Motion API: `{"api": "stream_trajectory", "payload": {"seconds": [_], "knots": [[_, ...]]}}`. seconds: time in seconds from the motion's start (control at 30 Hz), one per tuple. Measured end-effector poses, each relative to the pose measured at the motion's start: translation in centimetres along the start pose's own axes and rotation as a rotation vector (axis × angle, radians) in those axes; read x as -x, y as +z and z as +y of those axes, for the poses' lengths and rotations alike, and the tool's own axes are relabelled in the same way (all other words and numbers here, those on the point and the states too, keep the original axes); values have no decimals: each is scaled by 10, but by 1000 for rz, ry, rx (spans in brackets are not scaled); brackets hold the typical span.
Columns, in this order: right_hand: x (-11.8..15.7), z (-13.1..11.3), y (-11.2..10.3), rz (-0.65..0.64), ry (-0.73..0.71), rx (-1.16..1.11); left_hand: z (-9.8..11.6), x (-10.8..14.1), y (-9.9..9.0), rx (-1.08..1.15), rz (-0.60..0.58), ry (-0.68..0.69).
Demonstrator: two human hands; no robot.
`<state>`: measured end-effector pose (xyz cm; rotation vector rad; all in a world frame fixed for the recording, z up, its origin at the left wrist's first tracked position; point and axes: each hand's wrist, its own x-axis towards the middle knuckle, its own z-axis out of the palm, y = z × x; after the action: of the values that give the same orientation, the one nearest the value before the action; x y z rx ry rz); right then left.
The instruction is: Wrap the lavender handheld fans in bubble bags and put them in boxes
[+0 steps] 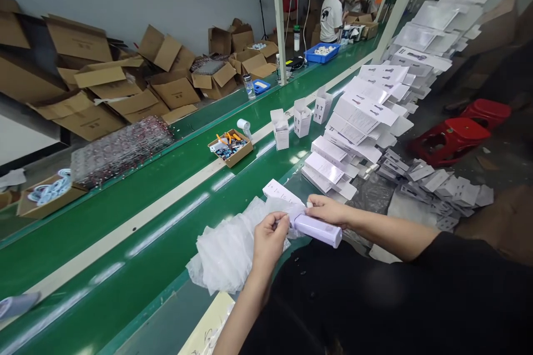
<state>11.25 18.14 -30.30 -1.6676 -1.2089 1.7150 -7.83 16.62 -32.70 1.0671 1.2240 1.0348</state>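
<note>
A thin translucent bag [283, 206] is stretched between my two hands, around one end of a pale purple device [318, 229]. My left hand [270, 233] pinches the bag's edge with thumb and forefinger. On the other side, my right hand [327, 209] has its fingers closed at the bag's opening, just above the purple body. A flat white printed carton [280, 191] lies right behind the bag. Beside my left hand, a pile of clear plastic bags [225, 249] rests on the bench edge.
Three open white boxes [302, 118] stand on the green belt [166, 216], near a small carton of parts [240, 156]. Stacked white cartons [353, 116] line the right. Red stools [449, 136] stand beyond. People [332, 16] work at the back.
</note>
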Motion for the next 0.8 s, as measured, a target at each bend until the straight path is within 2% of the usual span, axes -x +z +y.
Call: {"api": "stream_trajectory", "payload": {"seconds": [0.07,0.13,0.2,0.27,0.33,0.4,0.5,0.6,0.67,0.7,0.73,0.8], "knots": [[-4,-20,-7,-30,-113,180,16,-4,-3,57,19,-6],[-6,-42,-12,-43,-235,334,28,-10,-7,158,86,-34],[-8,-62,-15,-47,-416,531,33,-16,-6,264,153,-79],[-10,-76,-18,-109,-584,751,31,-19,-3,303,145,-142],[-13,-83,-22,-188,-629,888,26,-16,2,298,84,-232],[-17,-85,-31,-298,-596,929,22,-11,2,316,67,-323],[-27,-90,-45,-432,-500,800,21,-3,-9,339,141,-358],[-45,-105,-44,-468,-348,430,22,-4,-19,250,140,-137],[-58,-114,-28,-564,-243,153,20,-10,-16,127,50,29],[-64,-116,-17,-608,-193,33,17,-15,-12,58,15,67],[-71,-116,-4,-629,-144,-72,14,-21,-7,-8,23,71],[-87,-114,18,-646,-65,-209,8,-34,3,-114,170,29]]}}
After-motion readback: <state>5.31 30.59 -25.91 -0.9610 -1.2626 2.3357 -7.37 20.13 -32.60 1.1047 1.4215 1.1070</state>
